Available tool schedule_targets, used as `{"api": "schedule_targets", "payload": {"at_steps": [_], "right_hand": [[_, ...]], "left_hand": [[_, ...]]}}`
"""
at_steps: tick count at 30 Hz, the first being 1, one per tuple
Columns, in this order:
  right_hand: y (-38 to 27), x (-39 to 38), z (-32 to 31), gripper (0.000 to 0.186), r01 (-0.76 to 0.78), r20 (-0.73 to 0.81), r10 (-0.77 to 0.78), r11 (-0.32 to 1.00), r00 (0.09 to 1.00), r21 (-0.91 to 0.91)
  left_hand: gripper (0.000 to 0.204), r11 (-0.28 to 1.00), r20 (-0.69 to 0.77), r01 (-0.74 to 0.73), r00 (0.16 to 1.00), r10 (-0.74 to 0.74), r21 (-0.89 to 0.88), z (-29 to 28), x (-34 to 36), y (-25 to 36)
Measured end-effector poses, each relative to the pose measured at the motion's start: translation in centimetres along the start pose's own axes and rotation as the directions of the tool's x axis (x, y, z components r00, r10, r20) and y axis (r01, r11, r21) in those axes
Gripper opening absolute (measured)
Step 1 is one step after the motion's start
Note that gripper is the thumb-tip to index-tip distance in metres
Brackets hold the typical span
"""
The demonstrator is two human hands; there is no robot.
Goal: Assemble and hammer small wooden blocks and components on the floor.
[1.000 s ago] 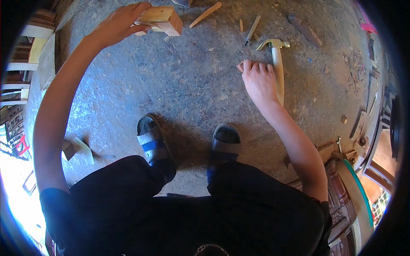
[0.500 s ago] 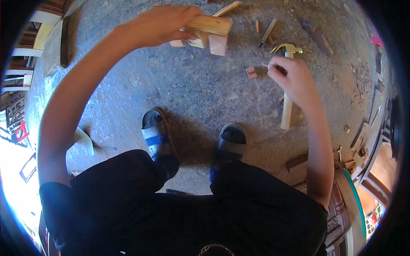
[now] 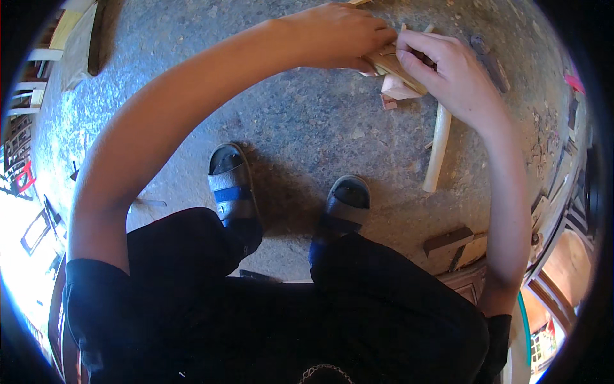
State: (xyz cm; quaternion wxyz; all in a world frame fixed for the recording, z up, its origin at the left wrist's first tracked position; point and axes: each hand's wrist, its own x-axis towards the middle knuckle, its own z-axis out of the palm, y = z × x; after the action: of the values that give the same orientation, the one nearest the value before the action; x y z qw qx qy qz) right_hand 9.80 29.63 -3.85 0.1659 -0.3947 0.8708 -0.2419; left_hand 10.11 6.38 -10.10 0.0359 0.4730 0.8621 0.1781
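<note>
In the head view, my left hand (image 3: 342, 32) is closed on a wooden piece (image 3: 391, 62) at the top centre, which has a pale block (image 3: 400, 89) on its near side. A small reddish block (image 3: 388, 103) shows just below it. My right hand (image 3: 451, 80) is curled over the right part of the wooden piece, thumb and index close together; what they hold, if anything, is too small to make out. The hammer's pale handle (image 3: 436, 150) lies on the floor under and below my right hand, its head hidden.
My sandalled feet (image 3: 231, 179) are on the speckled concrete floor (image 3: 300, 121). A dark tool (image 3: 502, 75) lies beyond my right hand. Stacked boards (image 3: 48, 54) stand at the left. Wood offcuts (image 3: 448, 242) and furniture parts (image 3: 563, 262) are at the right, a red object (image 3: 25, 176) at the far left.
My left hand has carried the wooden piece rightward. My right hand has left the small reddish block and moved up to meet the left at the wooden piece, now covering the hammer's head.
</note>
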Motion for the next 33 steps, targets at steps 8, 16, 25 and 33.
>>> {"api": "schedule_targets", "payload": {"at_steps": [8,16,25,33], "right_hand": [[-0.6,0.7,0.4,0.02,-0.014,0.071,0.013,1.0,0.997,0.021],[-1.0,0.8,0.7,0.019,0.007,0.063,-0.011,0.998,0.998,0.055],[-0.7,0.8,-0.2,0.031,-0.068,0.139,0.067,0.998,0.988,0.005],[-1.4,1.1,-0.3,0.027,-0.034,0.162,0.038,0.999,0.986,-0.026]], "left_hand": [[0.052,0.998,0.013,-0.055,0.998,0.055,-0.039,0.1,-0.6,-0.9],[0.058,0.962,-0.017,-0.255,0.967,0.255,-0.102,-0.5,-0.4,-2.6],[0.06,0.968,0.034,-0.231,0.971,0.235,-0.095,-0.9,-0.5,-2.6],[0.056,0.963,0.008,-0.224,0.974,0.227,-0.15,-1.3,-0.7,-2.3]]}}
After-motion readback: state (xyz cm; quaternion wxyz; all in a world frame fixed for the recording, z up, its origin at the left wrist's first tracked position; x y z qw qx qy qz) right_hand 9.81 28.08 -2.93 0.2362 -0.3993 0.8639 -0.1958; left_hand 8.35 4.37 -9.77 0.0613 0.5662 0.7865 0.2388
